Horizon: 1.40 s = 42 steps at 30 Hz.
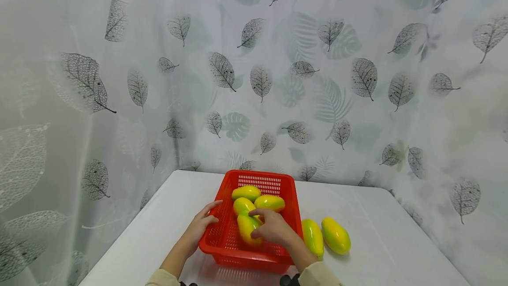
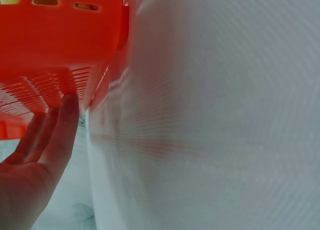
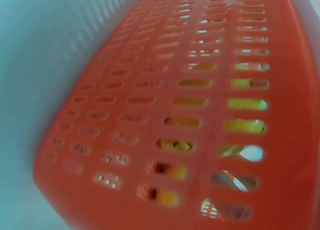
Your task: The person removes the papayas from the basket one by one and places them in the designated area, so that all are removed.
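Observation:
A red plastic basket with slotted walls stands on the white table, with several yellow-green mangoes inside. My left hand is at the basket's left side; in the left wrist view its extended fingers touch the outer wall. Reaching over the right rim, my right hand grips the nearest mango between thumb and fingers. That mango lies low in the basket, against another mango. In the right wrist view the basket wall hides most of the right hand; yellow shows through its slots.
Two more mangoes lie on the table right of the basket: one close beside its wall, the other a little farther right. A leaf-patterned curtain hangs behind and around the white table.

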Motion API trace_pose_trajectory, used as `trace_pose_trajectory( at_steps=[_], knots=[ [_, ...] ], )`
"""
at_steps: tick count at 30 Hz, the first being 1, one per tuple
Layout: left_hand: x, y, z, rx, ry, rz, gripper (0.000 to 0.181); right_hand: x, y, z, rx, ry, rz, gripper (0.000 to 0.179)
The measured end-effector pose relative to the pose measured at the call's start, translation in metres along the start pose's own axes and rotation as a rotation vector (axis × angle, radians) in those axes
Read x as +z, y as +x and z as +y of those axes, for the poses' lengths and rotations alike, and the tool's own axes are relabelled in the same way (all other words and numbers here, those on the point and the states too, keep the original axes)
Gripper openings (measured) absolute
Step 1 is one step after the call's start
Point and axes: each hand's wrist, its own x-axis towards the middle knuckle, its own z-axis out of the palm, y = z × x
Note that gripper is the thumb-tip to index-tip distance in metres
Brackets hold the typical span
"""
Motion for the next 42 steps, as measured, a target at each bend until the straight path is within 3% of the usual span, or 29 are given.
trace_pose_trajectory(
  at_steps=[24,42],
  knots=[
    [-0.001,0.000,-0.002,0.013,-0.012,0.004,0.058,-0.033,-0.014,0.004,-0.054,-0.049,0.080,0.054],
    [-0.001,0.002,-0.002,-0.006,-0.012,0.011,0.058,-0.062,-0.023,0.010,0.019,-0.033,0.145,0.055]
  ],
)
